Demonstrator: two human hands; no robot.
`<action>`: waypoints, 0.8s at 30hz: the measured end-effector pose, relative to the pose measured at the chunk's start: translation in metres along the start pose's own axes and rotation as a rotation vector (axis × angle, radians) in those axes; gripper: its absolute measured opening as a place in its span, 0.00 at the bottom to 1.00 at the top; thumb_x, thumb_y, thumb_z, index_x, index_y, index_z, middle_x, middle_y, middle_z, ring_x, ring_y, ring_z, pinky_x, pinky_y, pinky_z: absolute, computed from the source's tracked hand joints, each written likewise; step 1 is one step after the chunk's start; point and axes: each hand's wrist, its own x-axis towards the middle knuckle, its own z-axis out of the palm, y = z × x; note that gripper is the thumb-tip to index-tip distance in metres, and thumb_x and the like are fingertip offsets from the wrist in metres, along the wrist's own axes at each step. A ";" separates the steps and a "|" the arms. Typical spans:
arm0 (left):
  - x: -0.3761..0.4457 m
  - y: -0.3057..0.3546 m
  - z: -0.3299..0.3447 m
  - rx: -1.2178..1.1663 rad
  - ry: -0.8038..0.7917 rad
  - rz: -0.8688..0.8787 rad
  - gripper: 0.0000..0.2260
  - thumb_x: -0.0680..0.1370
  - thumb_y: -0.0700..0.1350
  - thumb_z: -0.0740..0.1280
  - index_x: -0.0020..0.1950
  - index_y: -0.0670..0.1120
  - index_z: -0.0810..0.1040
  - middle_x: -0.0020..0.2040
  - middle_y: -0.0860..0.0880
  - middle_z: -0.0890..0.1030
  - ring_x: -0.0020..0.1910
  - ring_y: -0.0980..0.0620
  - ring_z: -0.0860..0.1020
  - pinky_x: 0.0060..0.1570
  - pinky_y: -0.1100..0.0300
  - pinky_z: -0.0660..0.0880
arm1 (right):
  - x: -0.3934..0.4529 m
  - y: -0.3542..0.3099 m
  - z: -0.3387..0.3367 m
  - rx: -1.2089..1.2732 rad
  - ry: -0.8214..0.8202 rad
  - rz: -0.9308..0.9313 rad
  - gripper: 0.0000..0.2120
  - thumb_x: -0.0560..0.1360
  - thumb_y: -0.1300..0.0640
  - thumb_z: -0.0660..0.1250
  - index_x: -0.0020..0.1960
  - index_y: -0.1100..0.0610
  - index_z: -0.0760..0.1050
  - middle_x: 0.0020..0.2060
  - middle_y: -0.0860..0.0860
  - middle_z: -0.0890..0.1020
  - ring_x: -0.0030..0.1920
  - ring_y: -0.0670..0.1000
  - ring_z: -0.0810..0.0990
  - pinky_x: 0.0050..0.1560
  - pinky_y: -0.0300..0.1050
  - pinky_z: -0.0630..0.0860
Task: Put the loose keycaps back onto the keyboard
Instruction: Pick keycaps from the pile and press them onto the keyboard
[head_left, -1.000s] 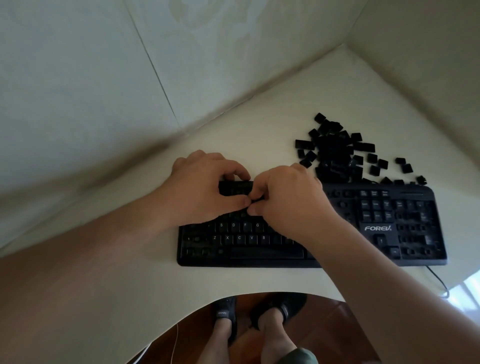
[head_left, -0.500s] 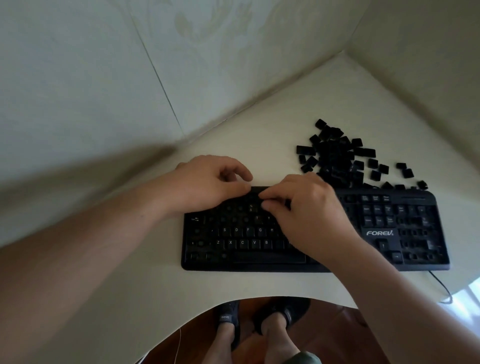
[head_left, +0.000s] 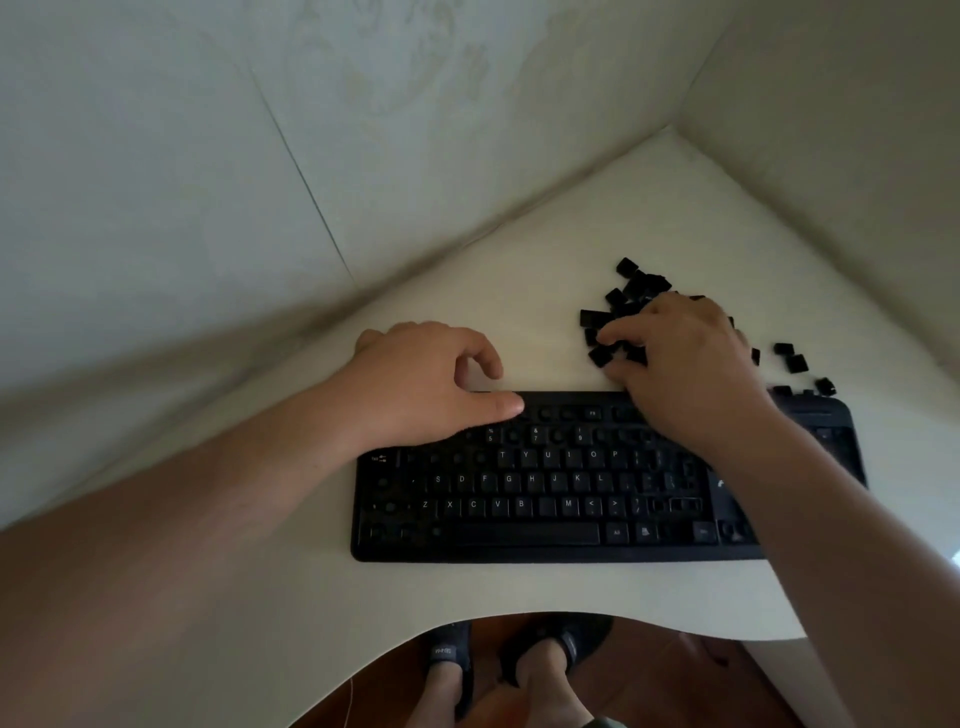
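Pale papered walls meet in a corner behind a cream desk (head_left: 291, 597) with a curved front edge, and a black keyboard (head_left: 524, 545) lies flat on it, close to the person. Half a second ago both hands worked together over the upper rows near the middle of the keyboard; now the right hand (head_left: 685, 364) has left the keys and reached to the pile of loose keycaps (head_left: 636, 288) heaped on the desk just behind the keyboard's right half. Its fingers are curled down among the caps, but I cannot tell whether they already pinch one. The left hand (head_left: 426, 384) remains at the keyboard's back left corner, holding nothing, fingers loosely curled and thumb stretched along the top edge. That shift suggests one cap has been seated and the next is being fetched, with many more to go: most letter keys show their legends, while the number and function rows look largely bare. The right forearm covers the keyboard's right end, so the state of those keys is hidden, and the hand masks much of the pile. A few stray caps (head_left: 789, 356) lie apart to the right. Which sockets are empty is hard to judge, black on black.
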 end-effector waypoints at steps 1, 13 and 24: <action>0.001 0.001 0.001 -0.027 0.031 0.014 0.17 0.72 0.72 0.68 0.53 0.64 0.79 0.46 0.60 0.79 0.49 0.62 0.76 0.63 0.50 0.70 | 0.001 -0.002 0.001 -0.017 -0.030 0.002 0.11 0.77 0.50 0.72 0.59 0.42 0.82 0.55 0.47 0.77 0.60 0.56 0.72 0.60 0.57 0.70; 0.001 0.009 0.016 -0.239 0.247 0.290 0.10 0.79 0.52 0.72 0.59 0.60 0.80 0.49 0.61 0.80 0.51 0.59 0.78 0.52 0.58 0.75 | -0.007 -0.013 -0.005 0.388 0.055 -0.060 0.06 0.78 0.52 0.72 0.53 0.47 0.86 0.45 0.41 0.85 0.50 0.45 0.80 0.53 0.47 0.78; -0.020 0.012 0.011 -0.389 0.413 0.475 0.14 0.76 0.47 0.77 0.61 0.50 0.83 0.47 0.56 0.84 0.49 0.50 0.82 0.51 0.57 0.77 | -0.042 -0.046 -0.001 1.669 -0.444 0.343 0.10 0.74 0.54 0.67 0.50 0.55 0.86 0.43 0.53 0.84 0.38 0.47 0.73 0.40 0.39 0.70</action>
